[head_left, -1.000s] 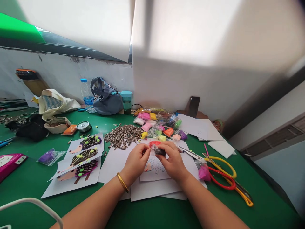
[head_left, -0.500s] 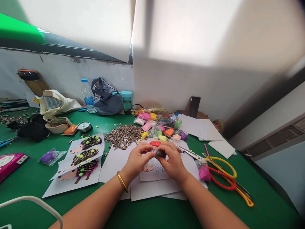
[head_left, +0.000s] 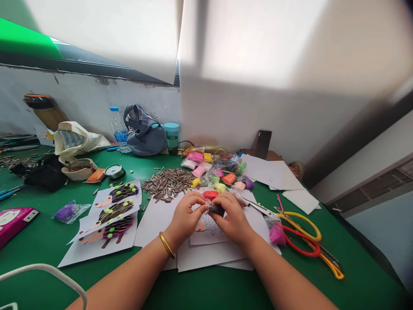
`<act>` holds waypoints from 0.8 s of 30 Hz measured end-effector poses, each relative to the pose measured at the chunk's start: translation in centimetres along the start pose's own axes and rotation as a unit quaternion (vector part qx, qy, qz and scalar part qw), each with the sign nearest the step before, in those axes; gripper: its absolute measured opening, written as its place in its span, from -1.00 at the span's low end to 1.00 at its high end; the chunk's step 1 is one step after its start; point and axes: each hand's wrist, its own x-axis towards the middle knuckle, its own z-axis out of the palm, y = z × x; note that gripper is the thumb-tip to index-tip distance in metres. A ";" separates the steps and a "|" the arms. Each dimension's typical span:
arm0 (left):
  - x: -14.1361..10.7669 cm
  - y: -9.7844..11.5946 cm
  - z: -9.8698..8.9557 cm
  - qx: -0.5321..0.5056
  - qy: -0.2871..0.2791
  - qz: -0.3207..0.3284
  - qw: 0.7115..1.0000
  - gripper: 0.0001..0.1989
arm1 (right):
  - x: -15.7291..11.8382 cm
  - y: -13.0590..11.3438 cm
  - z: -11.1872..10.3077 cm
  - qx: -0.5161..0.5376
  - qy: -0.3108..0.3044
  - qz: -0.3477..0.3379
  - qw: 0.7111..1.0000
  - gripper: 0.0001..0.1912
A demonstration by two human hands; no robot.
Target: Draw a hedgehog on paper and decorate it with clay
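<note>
Between my two hands is a small clear bag of black clay (head_left: 216,209). My left hand (head_left: 189,214) pinches the crumpled end of the plastic, and my right hand (head_left: 232,217) has its fingers closed round the dark lump. Below them lies a paper with a hedgehog drawing (head_left: 206,224), partly hidden by my hands, on top of white sheets (head_left: 213,260). A red clay packet (head_left: 211,194) sits just beyond my fingertips. Sunflower seeds (head_left: 167,183) are heaped beyond my left hand.
Hedgehog pictures covered with seeds (head_left: 109,224) lie at the left, near a purple clay packet (head_left: 69,212). Colourful clay packets (head_left: 206,165) are piled at the back. Scissors (head_left: 290,224) with yellow and red handles rest at the right. A bottle (head_left: 120,133) and a bag (head_left: 145,133) stand by the wall.
My fingers have shifted slightly on the bag, and more of the black lump shows now. The things on the table stay where they were.
</note>
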 end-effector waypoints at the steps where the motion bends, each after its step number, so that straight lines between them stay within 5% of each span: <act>1: -0.1 -0.1 0.0 0.027 -0.003 0.015 1.000 -0.93 | 0.0 0.0 0.0 0.000 -0.001 0.000 1.000 -0.81; 12: -0.1 0.5 -0.6 0.241 -0.095 0.064 0.964 -0.71 | 0.0 -0.2 -0.2 0.010 -0.010 0.003 1.000 -0.81; 20: 0.1 -0.2 -0.5 0.102 -0.044 0.038 0.993 -0.96 | -0.1 0.4 -0.2 0.004 0.003 0.005 1.000 -0.80; 24: 0.1 -0.5 -0.5 0.082 -0.019 0.035 0.996 -0.92 | 0.0 0.5 -0.1 0.005 0.000 0.009 1.000 -0.80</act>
